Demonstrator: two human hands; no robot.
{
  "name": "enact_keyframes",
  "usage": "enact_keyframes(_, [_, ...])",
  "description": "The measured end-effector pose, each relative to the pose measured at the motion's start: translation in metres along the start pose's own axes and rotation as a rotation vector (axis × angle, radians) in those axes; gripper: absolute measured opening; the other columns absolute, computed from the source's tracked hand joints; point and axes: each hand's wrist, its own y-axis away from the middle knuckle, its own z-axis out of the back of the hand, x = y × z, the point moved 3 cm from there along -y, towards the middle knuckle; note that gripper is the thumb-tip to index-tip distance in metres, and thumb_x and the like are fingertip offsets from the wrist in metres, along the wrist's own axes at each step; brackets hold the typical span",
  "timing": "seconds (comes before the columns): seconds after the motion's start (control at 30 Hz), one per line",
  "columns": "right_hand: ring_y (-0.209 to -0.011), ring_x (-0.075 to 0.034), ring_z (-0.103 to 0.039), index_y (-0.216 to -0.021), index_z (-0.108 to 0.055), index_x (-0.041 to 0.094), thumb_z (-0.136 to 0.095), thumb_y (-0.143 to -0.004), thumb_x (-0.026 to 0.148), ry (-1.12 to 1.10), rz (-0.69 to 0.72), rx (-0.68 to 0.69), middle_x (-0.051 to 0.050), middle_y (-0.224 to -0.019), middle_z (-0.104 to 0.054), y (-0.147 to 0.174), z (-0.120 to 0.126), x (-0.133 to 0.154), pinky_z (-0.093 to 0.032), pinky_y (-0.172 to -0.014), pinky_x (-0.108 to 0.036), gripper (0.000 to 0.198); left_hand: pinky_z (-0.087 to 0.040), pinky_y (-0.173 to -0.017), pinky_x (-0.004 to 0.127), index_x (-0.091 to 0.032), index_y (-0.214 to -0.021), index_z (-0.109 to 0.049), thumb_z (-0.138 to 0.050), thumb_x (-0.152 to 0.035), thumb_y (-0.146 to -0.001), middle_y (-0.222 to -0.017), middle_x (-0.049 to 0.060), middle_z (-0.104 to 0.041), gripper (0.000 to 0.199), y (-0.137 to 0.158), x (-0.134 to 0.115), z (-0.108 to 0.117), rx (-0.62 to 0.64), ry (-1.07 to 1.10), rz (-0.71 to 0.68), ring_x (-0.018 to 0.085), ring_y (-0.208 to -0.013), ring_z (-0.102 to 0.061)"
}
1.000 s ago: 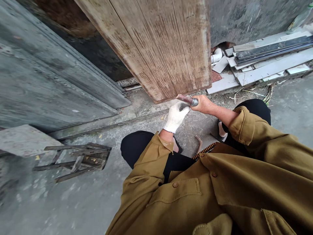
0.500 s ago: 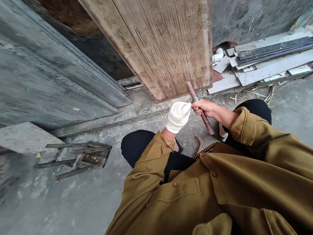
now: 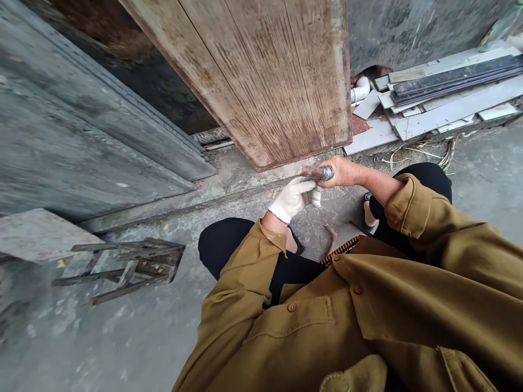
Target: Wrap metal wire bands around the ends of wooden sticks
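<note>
A round reddish-brown wooden stick [image 3: 310,171] has grey metal wire [image 3: 327,173] wound about it in a tight band. My bare right hand [image 3: 342,171] is closed round the stick beside this band, and the stick's end points left. Just below that end is my left hand [image 3: 291,199] in a white knitted glove, its fingers curled in under the stick. What lies between the gloved fingers is too small to make out. A short bent piece of wood [image 3: 330,239] lies on the ground between my feet.
A wooden plank panel [image 3: 261,81] leans in front of me, with a grey board [image 3: 102,120] left of it. Stacked tile strips [image 3: 449,103] and a white pipe [image 3: 360,90] lie at the right. A small wooden stool [image 3: 131,264] lies tipped over on the left.
The stick has turned from pointing away from me to pointing left. My gloved left hand has moved from beside the wire to below the stick's end, its fingers loosening somewhat.
</note>
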Motion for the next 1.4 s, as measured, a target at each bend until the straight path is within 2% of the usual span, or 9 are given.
enact_keyframes(0.17, [-0.06,-0.009,-0.04,-0.066,-0.06,0.016,-0.069,-0.064,0.022,0.057,-0.047,-0.03,0.004,-0.057,-0.043,-0.002,0.002,-0.009,-0.026,-0.055,-0.023,0.012,-0.047,-0.052,0.027,-0.012,-0.082,-0.061,-0.072,-0.031,-0.071,-0.066,0.003,-0.06,0.025,0.001,-0.003,-0.002,-0.04,-0.15,0.048,0.012,-0.052,-0.055])
enact_keyframes(0.27, [-0.057,-0.009,-0.041,-0.061,-0.053,0.017,-0.07,-0.063,0.021,-0.011,-0.189,-0.116,0.004,-0.054,-0.043,-0.004,-0.001,-0.017,-0.027,-0.052,-0.024,0.018,-0.042,-0.054,0.025,-0.015,-0.077,-0.059,-0.067,-0.028,-0.072,-0.067,0.002,-0.058,0.017,-0.001,-0.006,0.001,-0.196,-0.425,-0.047,0.011,-0.053,-0.052])
enact_keyframes(0.37, [-0.047,-0.008,-0.036,-0.06,-0.045,0.02,-0.068,-0.064,0.019,-0.276,-0.432,-0.175,0.004,-0.049,-0.044,-0.004,-0.015,-0.029,-0.026,-0.044,-0.024,0.023,-0.044,-0.067,0.029,-0.017,-0.077,-0.061,-0.065,-0.024,-0.074,-0.074,0.005,-0.06,0.008,0.0,-0.011,0.004,-0.412,-0.907,-0.284,0.019,-0.072,-0.059])
enact_keyframes(0.47, [-0.041,-0.005,-0.027,-0.062,-0.039,0.021,-0.063,-0.067,0.019,-0.715,-0.601,-0.133,0.006,-0.047,-0.039,-0.003,-0.034,-0.036,-0.023,-0.039,-0.021,0.025,-0.044,-0.082,0.036,-0.019,-0.079,-0.064,-0.065,-0.025,-0.076,-0.081,0.011,-0.061,0.007,0.002,-0.013,0.004,-0.484,-1.192,-0.445,0.027,-0.093,-0.061])
enact_keyframes(0.6, [-0.039,-0.004,-0.026,-0.064,-0.039,0.021,-0.062,-0.068,0.019,-0.815,-0.556,-0.159,0.008,-0.047,-0.038,-0.003,-0.031,-0.034,-0.021,-0.038,-0.02,0.023,-0.046,-0.079,0.035,-0.018,-0.091,-0.066,-0.062,-0.032,-0.079,-0.086,0.011,-0.066,0.019,0.004,-0.013,0.01,-0.422,-0.925,-0.366,0.025,-0.088,-0.063])
enact_keyframes(0.77, [-0.049,-0.006,-0.039,-0.066,-0.051,0.016,-0.065,-0.065,0.02,-0.277,-0.266,-0.092,0.006,-0.052,-0.046,-0.003,-0.001,-0.015,-0.027,-0.048,-0.022,0.014,-0.05,-0.058,0.035,-0.009,-0.089,-0.068,-0.052,-0.047,-0.082,-0.074,0.013,-0.067,0.043,0.003,0.002,0.006,-0.005,-0.087,0.095,0.022,-0.059,-0.062])
enact_keyframes(0.9, [-0.059,-0.007,-0.043,-0.069,-0.059,0.014,-0.067,-0.065,0.023,-0.038,-0.075,0.034,0.006,-0.059,-0.047,-0.001,0.006,-0.002,-0.028,-0.056,-0.022,0.013,-0.05,-0.051,0.034,-0.009,-0.084,-0.069,-0.057,-0.046,-0.081,-0.07,0.011,-0.066,0.039,0.003,0.01,0.003,0.031,0.169,0.162,0.021,-0.056,-0.062])
enact_keyframes(1.17, [-0.059,-0.007,-0.043,-0.067,-0.058,0.014,-0.062,-0.068,0.023,0.105,0.078,0.105,0.005,-0.06,-0.051,0.0,0.002,-0.004,-0.03,-0.057,-0.022,0.01,-0.048,-0.049,0.028,-0.008,-0.083,-0.067,-0.073,-0.033,-0.072,-0.068,0.008,-0.065,0.028,0.004,0.013,0.006,0.011,0.081,0.208,0.016,-0.055,-0.061])
enact_keyframes(1.4, [-0.055,-0.006,-0.04,-0.06,-0.052,0.015,-0.068,-0.064,0.017,0.115,-0.16,-0.063,0.006,-0.053,-0.046,-0.005,0.001,-0.017,-0.028,-0.053,-0.022,0.016,-0.047,-0.054,0.025,-0.012,-0.085,-0.064,-0.068,-0.027,-0.073,-0.068,0.002,-0.065,0.019,-0.004,0.003,0.01,-0.214,-0.428,-0.09,0.011,-0.051,-0.059])
